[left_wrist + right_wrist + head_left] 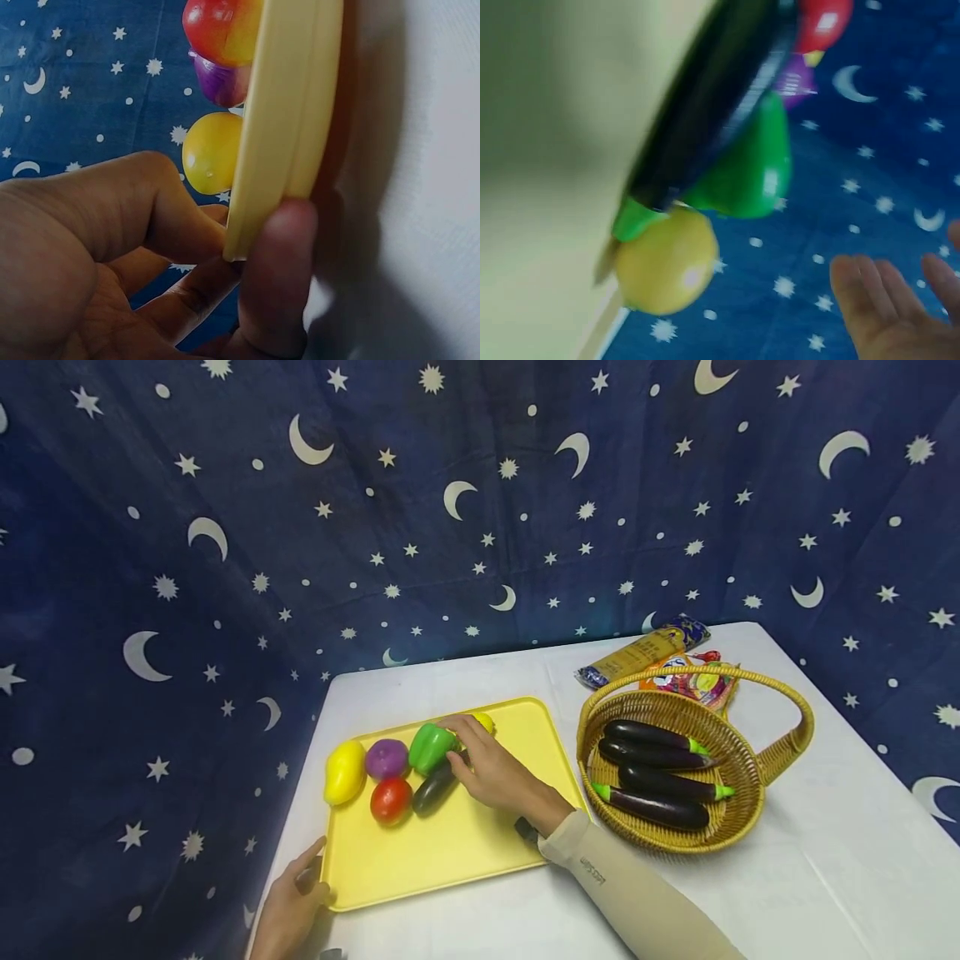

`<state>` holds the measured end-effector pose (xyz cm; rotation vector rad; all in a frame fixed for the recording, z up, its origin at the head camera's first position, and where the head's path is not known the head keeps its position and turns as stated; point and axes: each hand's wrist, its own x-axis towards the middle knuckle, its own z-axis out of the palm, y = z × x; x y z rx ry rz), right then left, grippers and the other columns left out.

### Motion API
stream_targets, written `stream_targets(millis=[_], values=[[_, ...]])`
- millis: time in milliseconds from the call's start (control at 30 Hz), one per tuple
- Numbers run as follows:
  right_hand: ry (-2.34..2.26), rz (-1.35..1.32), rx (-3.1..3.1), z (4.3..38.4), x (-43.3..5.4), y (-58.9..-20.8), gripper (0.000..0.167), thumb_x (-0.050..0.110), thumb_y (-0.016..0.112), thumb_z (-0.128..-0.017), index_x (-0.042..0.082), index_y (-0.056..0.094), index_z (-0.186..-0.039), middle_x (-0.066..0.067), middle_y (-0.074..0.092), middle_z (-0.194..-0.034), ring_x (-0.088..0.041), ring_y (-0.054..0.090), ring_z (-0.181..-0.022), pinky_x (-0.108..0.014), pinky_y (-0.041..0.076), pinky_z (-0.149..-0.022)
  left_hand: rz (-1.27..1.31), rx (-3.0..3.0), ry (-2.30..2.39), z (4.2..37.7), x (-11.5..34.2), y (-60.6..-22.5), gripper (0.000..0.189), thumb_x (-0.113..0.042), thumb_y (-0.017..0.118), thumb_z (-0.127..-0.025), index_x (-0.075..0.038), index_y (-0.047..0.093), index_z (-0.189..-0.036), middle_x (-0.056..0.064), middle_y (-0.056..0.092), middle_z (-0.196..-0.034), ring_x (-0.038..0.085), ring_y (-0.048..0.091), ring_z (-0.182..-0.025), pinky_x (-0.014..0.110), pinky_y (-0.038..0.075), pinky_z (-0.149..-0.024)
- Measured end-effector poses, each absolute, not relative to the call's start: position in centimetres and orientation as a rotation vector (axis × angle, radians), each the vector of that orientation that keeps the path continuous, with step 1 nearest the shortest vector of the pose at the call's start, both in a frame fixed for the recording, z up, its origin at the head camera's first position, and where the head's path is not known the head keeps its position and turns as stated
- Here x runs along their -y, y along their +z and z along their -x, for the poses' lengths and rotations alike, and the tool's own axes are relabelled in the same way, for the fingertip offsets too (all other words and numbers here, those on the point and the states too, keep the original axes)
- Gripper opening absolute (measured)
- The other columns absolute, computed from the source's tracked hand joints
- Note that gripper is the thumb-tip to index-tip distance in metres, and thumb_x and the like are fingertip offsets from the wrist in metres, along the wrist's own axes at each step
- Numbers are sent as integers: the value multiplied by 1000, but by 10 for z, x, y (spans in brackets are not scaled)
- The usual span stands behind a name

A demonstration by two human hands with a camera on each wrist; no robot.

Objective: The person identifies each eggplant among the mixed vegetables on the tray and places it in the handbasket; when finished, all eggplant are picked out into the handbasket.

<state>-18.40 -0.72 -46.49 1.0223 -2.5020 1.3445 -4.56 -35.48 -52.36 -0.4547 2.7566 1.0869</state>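
My left hand (288, 900) pinches the near left corner of a yellow tray (480, 839), its fingers and thumb on either side of the rim. Over the tray's right half reaches my right hand (491, 772); in the right wrist view its fingers (874, 296) are extended with nothing between them. The nearest things to it are a dark eggplant (433, 792), a green bell pepper (427, 747) and a yellow lemon (484, 722), partly hidden behind the hand. Further left on the tray lie a red tomato (391, 802), a purple onion (386, 760) and a yellow mango (344, 772).
Right of the tray stands a wicker basket (783, 762) with a tall handle, holding several eggplants (656, 810). Behind it lie a long plastic packet (637, 653) and a colourful bag (693, 683). A starry dark-blue cloth (450, 577) hangs behind the white table (847, 860).
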Motion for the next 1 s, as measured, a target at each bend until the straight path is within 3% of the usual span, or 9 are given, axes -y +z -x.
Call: stream_targets(millis=[100,233,300,400,533,700,900,1000], values=[[1246,-1068,2639,195,16,-476,48,16,55,-109,10,44,-155,-10,52,-153,-28,55,-139,-44,48,-120,451,-2765,1096,44,354,-524,77,-2,64,-88,-8,44,-162,28,63,-147,45,58,-139,36,53,-102],[1071,-1153,2761,205,23,-488,35,17,55,-109,12,54,-144,-5,57,-142,-20,53,-133,-38,47,-120,453,-2751,1117,44,354,-524,77,0,63,-88,-8,44,-162,27,64,-145,44,60,-138,18,49,-89],[986,-1185,2786,208,25,-491,30,16,54,-109,14,58,-138,-1,58,-138,-17,53,-131,-35,48,-118,461,-2744,1114,44,354,-524,77,0,64,-88,-8,44,-162,27,63,-146,45,59,-139,19,49,-89],[885,-1221,2782,211,26,-493,30,13,55,-107,16,61,-136,2,58,-136,-16,53,-128,-33,48,-116,471,-2732,1110,45,353,-523,78,-1,63,-88,-9,43,-163,30,59,-151,50,54,-144,39,54,-106],[801,-1254,2764,212,27,-490,30,13,57,-106,16,63,-136,2,59,-133,-17,53,-122,-32,49,-112,504,-2705,1126,47,352,-520,79,-1,61,-88,-9,40,-164,32,51,-157,53,44,-149,66,40,-120],[782,-1289,2748,213,27,-491,29,14,58,-106,16,65,-134,1,59,-133,-17,52,-122,-34,48,-112,533,-2692,1170,48,352,-521,82,-1,61,-86,-11,40,-164,32,50,-159,53,47,-148,58,45,-114],[736,-1343,2754,212,27,-496,30,19,59,-106,17,65,-136,2,57,-134,-17,51,-127,-35,45,-118,544,-2677,1180,49,352,-522,83,-1,62,-85,-11,41,-164,32,51,-158,52,52,-145,34,53,-97],[699,-1387,2769,211,26,-499,34,22,61,-106,18,63,-139,1,56,-135,-18,50,-128,-37,43,-121,542,-2677,1178,48,352,-522,83,-1,62,-84,-11,41,-164,32,51,-157,52,52,-144,37,53,-98]])
